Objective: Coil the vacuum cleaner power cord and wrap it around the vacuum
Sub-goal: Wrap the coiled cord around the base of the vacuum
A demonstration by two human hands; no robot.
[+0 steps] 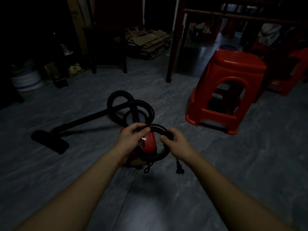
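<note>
A small red vacuum cleaner (150,140) stands on the grey tiled floor, partly hidden behind my hands. The black power cord (158,127) is gathered into a round coil of several loops held just above it. My left hand (131,139) grips the coil's left side and my right hand (175,144) grips its right side. The plug (179,170) dangles below my right hand. A short loop of cord (148,169) hangs under the coil. The black hose (120,100) curls behind the vacuum, and its wand ends in a floor nozzle (50,141) at the left.
A red plastic stool (233,77) stands to the right, with more red stools (298,67) behind it. A wooden table leg (173,47) rises at centre back beside stacked flattened cardboard (148,42). A dark bench (106,47) and a white-blue basket (26,80) sit at left.
</note>
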